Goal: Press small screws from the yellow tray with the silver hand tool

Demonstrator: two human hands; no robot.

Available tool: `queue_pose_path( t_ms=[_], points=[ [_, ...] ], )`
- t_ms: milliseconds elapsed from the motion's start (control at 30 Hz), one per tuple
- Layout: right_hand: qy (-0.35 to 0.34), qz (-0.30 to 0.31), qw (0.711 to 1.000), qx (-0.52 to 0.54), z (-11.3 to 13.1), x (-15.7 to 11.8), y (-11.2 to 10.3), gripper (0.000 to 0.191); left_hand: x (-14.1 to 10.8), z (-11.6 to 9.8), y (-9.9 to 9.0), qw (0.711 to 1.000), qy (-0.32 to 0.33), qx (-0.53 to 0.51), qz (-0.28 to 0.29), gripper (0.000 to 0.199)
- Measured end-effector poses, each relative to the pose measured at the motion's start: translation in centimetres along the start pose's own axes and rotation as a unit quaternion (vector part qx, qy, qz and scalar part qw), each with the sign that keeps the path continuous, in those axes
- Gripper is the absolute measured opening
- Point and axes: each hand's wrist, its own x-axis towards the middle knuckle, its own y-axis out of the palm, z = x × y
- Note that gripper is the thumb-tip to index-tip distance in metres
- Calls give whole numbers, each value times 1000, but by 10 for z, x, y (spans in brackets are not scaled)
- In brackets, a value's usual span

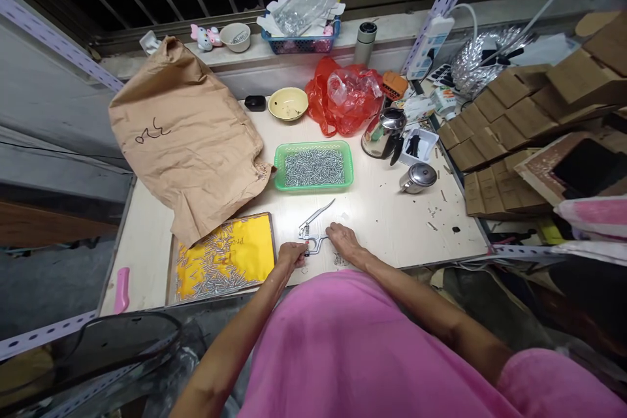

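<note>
A small metal hand tool with a long raised lever lies on the table near its front edge. My left hand is closed at the tool's left side, its fingertips pinching something too small to make out. The fingers of my right hand are closed on the right end of the tool's frame. Just left of my left hand is a yellow tray with many small metal pins scattered in it. Beyond the tool sits a green basket filled with similar metal pins.
A large brown paper sack stands at the left. Across the back are a cream bowl, a red plastic bag and a kettle. A metal cup stands at right, near stacked cardboard boxes.
</note>
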Motion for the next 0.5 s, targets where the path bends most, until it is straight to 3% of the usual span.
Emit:
queue_pose_path(
  t_ms=[267, 400, 500],
  points=[
    [-5, -1, 1000, 8, -1, -1, -1, 34, 4, 4, -5, 995, 67, 68, -5, 22],
    [-3, 14, 1000, 19, 0, 1, -1, 30, 6, 4, -6, 995, 67, 74, 7, 23],
    [-5, -11, 999, 38, -5, 8, -6, 29, 8, 5, -6, 995, 64, 79, 7, 22]
  ],
)
